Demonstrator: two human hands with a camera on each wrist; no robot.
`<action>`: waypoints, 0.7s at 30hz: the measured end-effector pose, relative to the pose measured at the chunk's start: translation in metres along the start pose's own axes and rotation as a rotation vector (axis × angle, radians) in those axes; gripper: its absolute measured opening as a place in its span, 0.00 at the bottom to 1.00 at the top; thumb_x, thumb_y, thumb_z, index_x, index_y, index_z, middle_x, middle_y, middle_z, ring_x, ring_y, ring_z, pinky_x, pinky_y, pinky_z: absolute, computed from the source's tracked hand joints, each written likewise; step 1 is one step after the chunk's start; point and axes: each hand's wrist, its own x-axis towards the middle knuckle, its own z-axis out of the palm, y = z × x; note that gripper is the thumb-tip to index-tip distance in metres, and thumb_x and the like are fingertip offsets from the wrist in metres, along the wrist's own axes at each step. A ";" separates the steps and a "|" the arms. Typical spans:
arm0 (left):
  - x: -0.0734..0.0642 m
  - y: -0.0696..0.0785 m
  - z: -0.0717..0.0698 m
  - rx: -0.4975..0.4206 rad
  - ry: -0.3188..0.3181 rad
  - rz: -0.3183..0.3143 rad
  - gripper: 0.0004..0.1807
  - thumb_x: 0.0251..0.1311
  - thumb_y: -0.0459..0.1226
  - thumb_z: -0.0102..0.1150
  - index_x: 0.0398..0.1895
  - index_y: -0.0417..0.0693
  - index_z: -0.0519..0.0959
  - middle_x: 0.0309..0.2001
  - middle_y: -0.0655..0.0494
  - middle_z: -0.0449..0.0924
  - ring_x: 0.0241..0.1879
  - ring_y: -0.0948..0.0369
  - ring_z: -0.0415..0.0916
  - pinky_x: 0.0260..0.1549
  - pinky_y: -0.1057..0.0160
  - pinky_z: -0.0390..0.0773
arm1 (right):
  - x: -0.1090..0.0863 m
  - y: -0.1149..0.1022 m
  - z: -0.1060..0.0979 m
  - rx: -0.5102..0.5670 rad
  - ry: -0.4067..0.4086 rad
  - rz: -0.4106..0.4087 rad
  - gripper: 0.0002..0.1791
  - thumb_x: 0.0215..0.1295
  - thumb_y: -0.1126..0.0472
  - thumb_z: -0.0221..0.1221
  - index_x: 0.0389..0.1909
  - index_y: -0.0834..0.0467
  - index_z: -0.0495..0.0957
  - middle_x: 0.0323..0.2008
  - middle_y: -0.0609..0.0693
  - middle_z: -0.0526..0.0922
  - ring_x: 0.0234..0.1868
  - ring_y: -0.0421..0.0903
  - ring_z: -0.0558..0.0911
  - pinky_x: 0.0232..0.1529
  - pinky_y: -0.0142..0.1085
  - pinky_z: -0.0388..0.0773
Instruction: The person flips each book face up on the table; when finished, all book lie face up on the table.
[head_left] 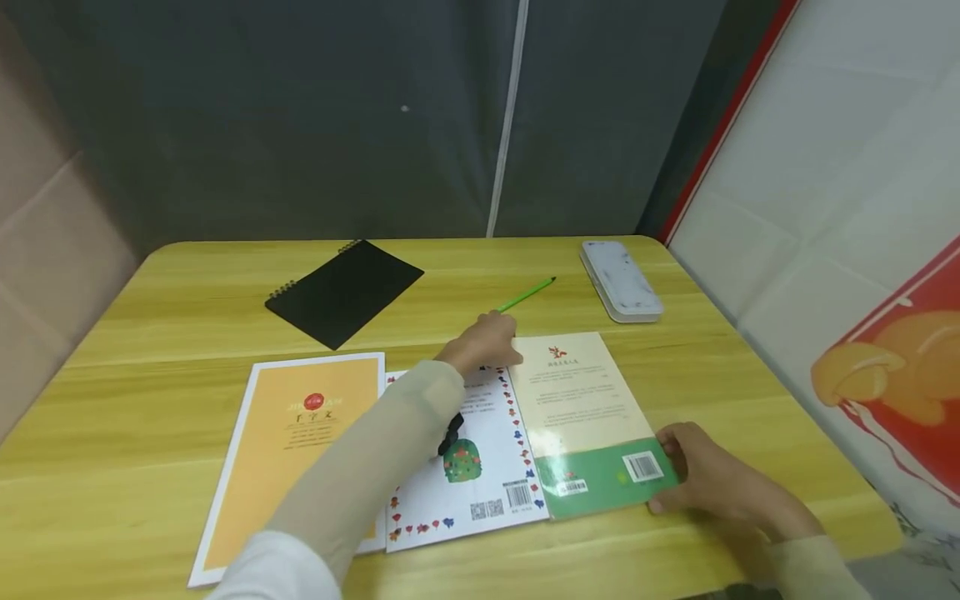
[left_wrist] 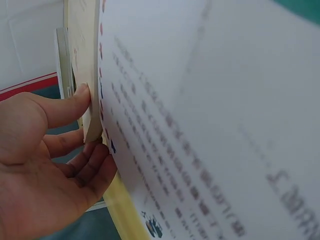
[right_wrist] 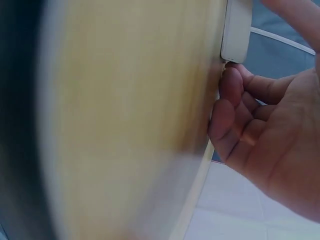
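A cream-and-green book [head_left: 585,400] lies back cover up at the right end of a row of books. My left hand [head_left: 483,342] holds its far left corner; the left wrist view shows the thumb [left_wrist: 75,102] against the cover and the other fingers curled at its edge. At the near right corner, my right hand [head_left: 712,479] grips the book, thumb and fingers around the corner. Its curled fingertips [right_wrist: 222,117] rest low by the tabletop in the right wrist view. A white book with a flower border [head_left: 491,450] adjoins it on the left, partly behind my left forearm.
An orange book [head_left: 292,433] with a white border lies at the left of the row. Behind are a black spiral notebook [head_left: 348,292], a green pencil [head_left: 528,293] and a marbled pencil case [head_left: 622,279] on the wooden table [head_left: 112,433]. A dark curtain [head_left: 300,125] hangs beyond.
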 end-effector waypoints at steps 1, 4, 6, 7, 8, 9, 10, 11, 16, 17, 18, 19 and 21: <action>0.001 -0.001 0.000 0.005 0.005 0.006 0.11 0.63 0.39 0.65 0.39 0.39 0.79 0.36 0.49 0.75 0.34 0.57 0.69 0.32 0.64 0.70 | 0.000 0.000 0.000 0.005 0.009 -0.002 0.49 0.40 0.58 0.80 0.56 0.76 0.61 0.50 0.65 0.70 0.51 0.57 0.71 0.54 0.44 0.72; 0.003 -0.003 0.002 0.014 0.014 0.018 0.13 0.62 0.39 0.65 0.43 0.38 0.80 0.43 0.47 0.76 0.42 0.55 0.69 0.42 0.60 0.72 | -0.001 0.000 0.002 0.029 0.025 -0.008 0.48 0.39 0.59 0.80 0.55 0.76 0.61 0.49 0.63 0.70 0.49 0.55 0.71 0.47 0.32 0.71; 0.004 -0.004 0.003 0.018 0.013 0.022 0.15 0.63 0.40 0.65 0.45 0.37 0.80 0.46 0.46 0.76 0.43 0.55 0.68 0.45 0.59 0.72 | -0.002 0.000 0.003 0.059 0.024 -0.003 0.49 0.39 0.60 0.80 0.56 0.76 0.60 0.48 0.63 0.71 0.49 0.54 0.71 0.46 0.30 0.71; 0.005 -0.004 0.003 0.011 0.013 0.020 0.16 0.63 0.40 0.65 0.46 0.36 0.80 0.47 0.46 0.75 0.43 0.55 0.68 0.45 0.59 0.72 | -0.002 -0.001 0.003 0.072 0.019 0.003 0.49 0.39 0.60 0.80 0.56 0.76 0.60 0.48 0.62 0.71 0.49 0.54 0.71 0.45 0.29 0.71; 0.005 -0.005 0.003 0.000 0.010 0.018 0.16 0.63 0.40 0.65 0.46 0.36 0.80 0.46 0.46 0.76 0.41 0.56 0.69 0.43 0.60 0.72 | -0.002 -0.001 0.003 0.079 0.012 0.006 0.49 0.40 0.60 0.79 0.56 0.76 0.60 0.48 0.62 0.71 0.49 0.54 0.72 0.45 0.30 0.71; 0.005 -0.005 0.004 -0.014 0.006 0.017 0.16 0.63 0.40 0.65 0.47 0.36 0.80 0.45 0.46 0.76 0.39 0.57 0.69 0.40 0.61 0.72 | -0.002 -0.002 0.002 0.082 0.007 0.008 0.48 0.41 0.60 0.79 0.57 0.76 0.60 0.48 0.62 0.71 0.49 0.53 0.72 0.46 0.31 0.72; 0.005 -0.006 0.004 -0.033 0.003 0.015 0.16 0.63 0.40 0.65 0.47 0.36 0.79 0.43 0.46 0.76 0.36 0.57 0.69 0.37 0.62 0.72 | -0.002 -0.002 0.002 0.085 0.004 0.016 0.48 0.41 0.60 0.79 0.57 0.75 0.60 0.47 0.61 0.72 0.48 0.52 0.72 0.46 0.31 0.72; 0.005 -0.006 0.004 -0.052 -0.002 0.012 0.16 0.64 0.39 0.65 0.47 0.36 0.78 0.41 0.46 0.76 0.34 0.58 0.69 0.34 0.64 0.71 | -0.002 -0.002 0.001 0.089 -0.002 0.021 0.48 0.42 0.59 0.79 0.57 0.74 0.60 0.47 0.60 0.73 0.47 0.52 0.72 0.45 0.32 0.72; 0.005 -0.007 0.004 -0.119 -0.014 0.001 0.17 0.64 0.38 0.64 0.50 0.38 0.74 0.36 0.49 0.76 0.29 0.61 0.70 0.28 0.67 0.71 | -0.003 -0.003 -0.001 0.112 -0.033 0.013 0.55 0.44 0.57 0.78 0.65 0.73 0.53 0.46 0.59 0.74 0.45 0.50 0.73 0.44 0.32 0.73; 0.004 -0.007 0.004 -0.125 -0.014 -0.001 0.17 0.65 0.38 0.64 0.51 0.38 0.73 0.37 0.50 0.75 0.29 0.60 0.70 0.29 0.67 0.71 | -0.003 -0.003 -0.001 0.119 -0.037 0.012 0.57 0.44 0.58 0.78 0.66 0.73 0.51 0.47 0.59 0.74 0.45 0.50 0.74 0.44 0.33 0.73; 0.004 -0.006 0.004 -0.136 -0.014 -0.005 0.17 0.65 0.38 0.64 0.50 0.38 0.73 0.37 0.50 0.76 0.30 0.60 0.71 0.30 0.67 0.71 | -0.004 -0.004 -0.001 0.123 -0.042 0.014 0.59 0.44 0.57 0.78 0.68 0.73 0.49 0.48 0.60 0.75 0.45 0.50 0.74 0.45 0.34 0.73; 0.004 -0.006 0.003 -0.145 -0.013 -0.007 0.17 0.65 0.38 0.63 0.50 0.39 0.73 0.37 0.50 0.76 0.31 0.60 0.71 0.31 0.67 0.72 | -0.004 -0.004 -0.001 0.125 -0.045 0.020 0.60 0.44 0.57 0.78 0.69 0.73 0.48 0.49 0.61 0.75 0.46 0.50 0.75 0.46 0.35 0.74; 0.003 -0.005 0.002 -0.166 -0.008 -0.011 0.16 0.65 0.38 0.63 0.50 0.40 0.73 0.38 0.50 0.76 0.32 0.59 0.73 0.33 0.66 0.73 | -0.005 -0.005 -0.002 0.115 -0.047 0.040 0.61 0.44 0.54 0.78 0.70 0.73 0.49 0.50 0.61 0.76 0.47 0.50 0.75 0.48 0.38 0.74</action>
